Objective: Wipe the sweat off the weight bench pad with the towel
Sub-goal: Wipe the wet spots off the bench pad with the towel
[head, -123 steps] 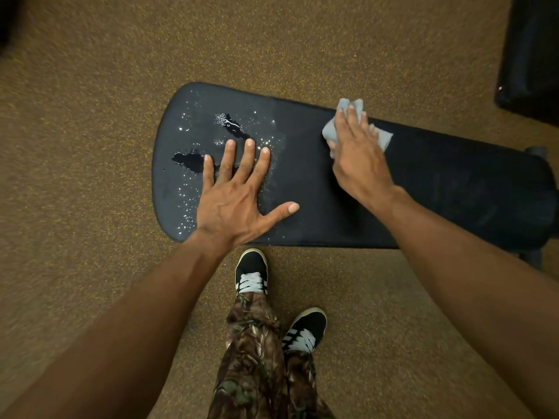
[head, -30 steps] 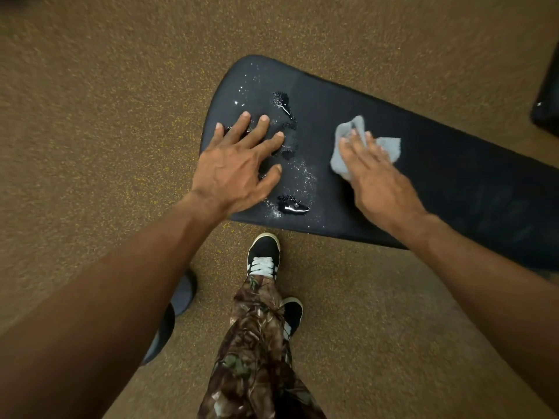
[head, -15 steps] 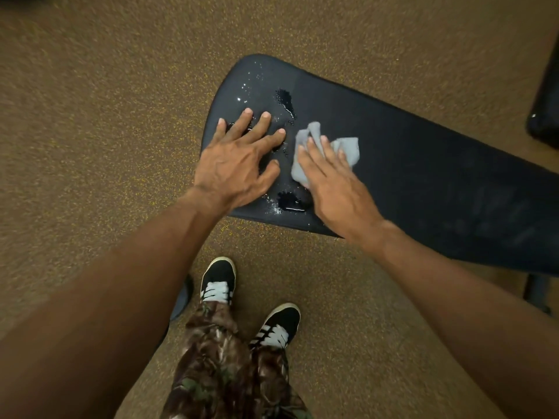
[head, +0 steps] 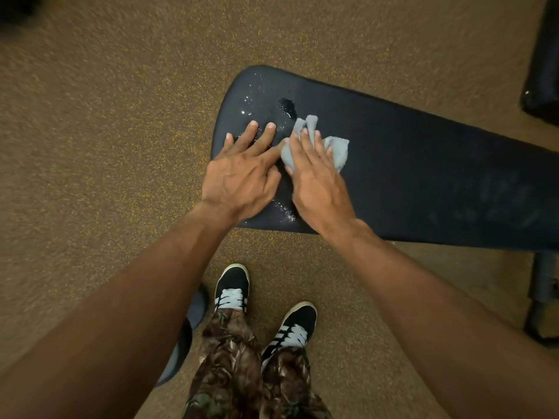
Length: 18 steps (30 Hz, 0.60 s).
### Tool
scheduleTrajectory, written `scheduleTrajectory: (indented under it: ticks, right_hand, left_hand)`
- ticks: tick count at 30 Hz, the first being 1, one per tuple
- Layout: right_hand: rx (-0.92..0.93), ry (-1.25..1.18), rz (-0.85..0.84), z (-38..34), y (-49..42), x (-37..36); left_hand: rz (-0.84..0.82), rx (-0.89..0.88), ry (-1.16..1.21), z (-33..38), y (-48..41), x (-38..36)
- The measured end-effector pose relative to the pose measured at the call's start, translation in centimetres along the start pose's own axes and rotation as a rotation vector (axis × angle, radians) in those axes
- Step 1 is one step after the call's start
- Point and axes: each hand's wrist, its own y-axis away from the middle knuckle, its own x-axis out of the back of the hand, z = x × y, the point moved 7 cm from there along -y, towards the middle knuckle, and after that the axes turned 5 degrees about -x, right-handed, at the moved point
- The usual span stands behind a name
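Observation:
The black weight bench pad (head: pixel 423 176) runs from the centre to the right edge, its rounded end to the left. Sweat droplets and a small wet patch (head: pixel 286 105) glisten near that end, with more drops (head: pixel 282 211) by the front edge. My left hand (head: pixel 242 173) lies flat on the pad's end, fingers straight. My right hand (head: pixel 317 179) presses a crumpled grey towel (head: pixel 335 148) flat onto the pad, right beside my left fingers. Most of the towel is under my palm.
Speckled brown gym flooring (head: pixel 106 131) surrounds the bench. My feet in black shoes (head: pixel 233 285) stand just in front of it. Dark equipment (head: pixel 544 71) sits at the upper right, and a bench leg (head: pixel 544 285) shows at the right.
My right hand has slid the towel left along the pad and a little away from me, until it meets my left fingers. The wet patch near the front edge is now mostly gone.

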Motion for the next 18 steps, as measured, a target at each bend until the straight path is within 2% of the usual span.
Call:
scheduleTrajectory:
  ticks: [2, 4, 8, 12, 15, 18]
  right_hand:
    - [0.082, 0.112, -0.042, 1.7, 1.6, 0.7]
    - [0.070, 0.194, -0.070, 4.3, 2.6, 1.8]
    - [-0.195, 0.120, -0.035, 8.1, 2.3, 4.0]
    - [-0.370, -0.034, 0.082, 5.5, 0.2, 2.8]
    - [-0.255, -0.100, 0.096, 1.0, -0.2, 0.8]
    - [-0.071, -0.019, 0.001, -1.6, 1.9, -1.0]
  left_hand:
    - [-0.017, -0.005, -0.014, -0.1, 0.1, -0.1]
    - [-0.027, 0.002, -0.015, -0.1, 0.1, -0.2]
    - [-0.051, -0.025, -0.013, 0.1, 0.4, -0.1]
    - [-0.020, -0.020, 0.141, -1.1, 0.8, 0.7]
    - [-0.028, -0.033, 0.136, -1.7, 0.9, 0.7]
    - [-0.051, -0.053, 0.113, -1.6, 0.9, 0.7]
